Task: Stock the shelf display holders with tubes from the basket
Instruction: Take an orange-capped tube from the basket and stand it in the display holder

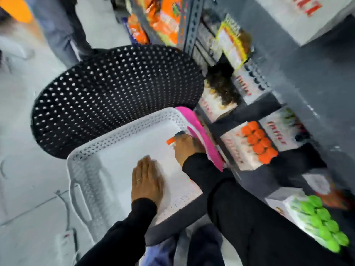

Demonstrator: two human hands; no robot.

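A white perforated basket [107, 148] sits in front of me, its floor mostly bare. My right hand [185, 148] reaches into its far right corner, fingers closed around tubes; an orange cap [170, 141] and a dark cap [179, 133] stick out of the grip. My left hand [147, 180] lies flat, fingers together, on the basket floor and holds nothing. On the grey shelf to the right stands a white display holder with orange-capped tubes [258, 144]. A lower holder carries green-capped tubes [322, 225].
A pink object [199, 137] lies along the basket's right rim, against the shelf. A black perforated basket [115, 93] stands behind the white one. More white holders [278, 127] fill the shelf. A person's legs [63, 31] stand at the back left.
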